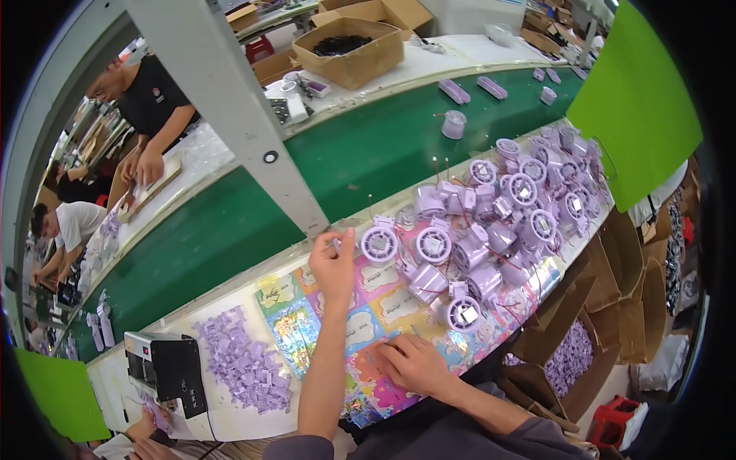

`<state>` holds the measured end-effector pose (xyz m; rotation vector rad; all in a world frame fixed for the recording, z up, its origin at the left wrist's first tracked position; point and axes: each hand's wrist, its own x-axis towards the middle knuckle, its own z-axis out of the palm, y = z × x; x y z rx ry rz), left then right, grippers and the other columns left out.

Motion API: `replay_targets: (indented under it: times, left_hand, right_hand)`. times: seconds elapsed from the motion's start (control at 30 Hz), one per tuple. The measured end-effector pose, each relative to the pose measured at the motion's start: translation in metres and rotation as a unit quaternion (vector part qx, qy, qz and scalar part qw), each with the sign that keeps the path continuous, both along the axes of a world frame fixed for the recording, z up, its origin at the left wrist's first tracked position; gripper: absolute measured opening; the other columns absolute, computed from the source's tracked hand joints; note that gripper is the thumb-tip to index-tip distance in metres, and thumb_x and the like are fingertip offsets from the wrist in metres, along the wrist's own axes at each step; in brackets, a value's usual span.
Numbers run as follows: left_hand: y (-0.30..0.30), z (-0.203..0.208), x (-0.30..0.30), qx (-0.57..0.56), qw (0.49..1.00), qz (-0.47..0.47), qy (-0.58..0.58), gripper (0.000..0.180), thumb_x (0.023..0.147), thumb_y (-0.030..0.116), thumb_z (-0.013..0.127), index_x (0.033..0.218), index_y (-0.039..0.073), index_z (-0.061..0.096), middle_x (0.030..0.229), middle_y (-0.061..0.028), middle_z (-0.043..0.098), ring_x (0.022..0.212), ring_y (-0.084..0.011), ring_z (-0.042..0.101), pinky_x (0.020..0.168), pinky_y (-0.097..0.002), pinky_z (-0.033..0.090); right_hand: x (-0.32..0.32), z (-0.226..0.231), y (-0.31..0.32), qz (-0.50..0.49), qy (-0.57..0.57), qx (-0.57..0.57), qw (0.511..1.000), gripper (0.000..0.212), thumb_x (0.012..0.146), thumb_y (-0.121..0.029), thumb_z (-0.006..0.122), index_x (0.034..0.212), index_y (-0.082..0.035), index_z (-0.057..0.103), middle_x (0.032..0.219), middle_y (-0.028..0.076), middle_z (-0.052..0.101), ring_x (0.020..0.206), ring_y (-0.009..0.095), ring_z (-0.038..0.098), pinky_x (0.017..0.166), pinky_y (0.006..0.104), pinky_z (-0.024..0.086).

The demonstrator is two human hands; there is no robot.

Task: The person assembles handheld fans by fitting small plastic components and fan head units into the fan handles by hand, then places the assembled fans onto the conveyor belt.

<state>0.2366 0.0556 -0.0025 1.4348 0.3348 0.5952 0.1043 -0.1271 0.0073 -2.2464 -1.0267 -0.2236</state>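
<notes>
My left hand (pixel 334 268) is raised over the left part of the work table, with a small purple plastic piece (pixel 336 244) pinched between its fingers. Close to the colourful mat (pixel 360 330), my right hand (pixel 418 366) has its fingers curled together; what they hold, if anything, is too small to make out. Just right of my left hand stands a round purple fan housing (pixel 379 244) with a slotted ring face. Beyond it, many similar purple housings (pixel 523 189) with thin wires are heaped to the right.
A pile of small purple parts (pixel 244 360) lies left, beside a black machine (pixel 165 376). The green conveyor belt (pixel 353 165) carries a purple cup-shaped part (pixel 454 124). A grey post (pixel 245 100) rises behind my left hand. Cardboard boxes (pixel 567 353) stand right; co-workers sit left.
</notes>
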Motion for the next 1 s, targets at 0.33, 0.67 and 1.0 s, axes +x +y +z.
replay_targets:
  times: [0.33,0.67,1.0]
  left_hand:
    - [0.009,-0.010,0.003,0.012,1.000,-0.004,0.007,0.042,0.094,0.017,0.073,0.068,0.009,0.041,0.064,0.0063,0.039,0.059,-0.0037,0.034,0.050,-0.0237,0.026]
    - [0.012,-0.011,0.000,-0.016,1.000,-0.015,0.008,0.035,0.093,0.014,0.073,0.070,0.007,0.047,0.065,0.0054,0.043,0.060,-0.0028,0.038,0.051,-0.0227,0.030]
    - [0.007,-0.003,0.000,-0.016,0.999,-0.007,0.033,0.032,0.092,0.014,0.073,0.071,0.006,0.050,0.065,0.0055,0.045,0.059,-0.0022,0.038,0.050,-0.0220,0.030]
  right_hand:
    - [0.032,0.067,-0.018,0.141,-0.024,-0.001,0.990,0.026,0.077,-0.014,0.072,0.102,-0.007,0.066,0.089,0.006,0.060,0.081,0.024,0.064,0.069,0.0359,0.052]
    - [0.287,0.159,-0.034,-0.001,-0.179,-0.184,0.967,0.020,0.081,-0.015,0.071,0.099,-0.007,0.067,0.096,0.013,0.063,0.096,0.034,0.062,0.083,0.0448,0.051]
    - [0.438,0.088,-0.047,-0.269,0.034,-0.400,0.876,0.070,0.076,-0.016,0.067,0.143,-0.015,0.044,0.146,0.026,0.043,0.126,0.048,0.051,0.101,0.0549,0.049]
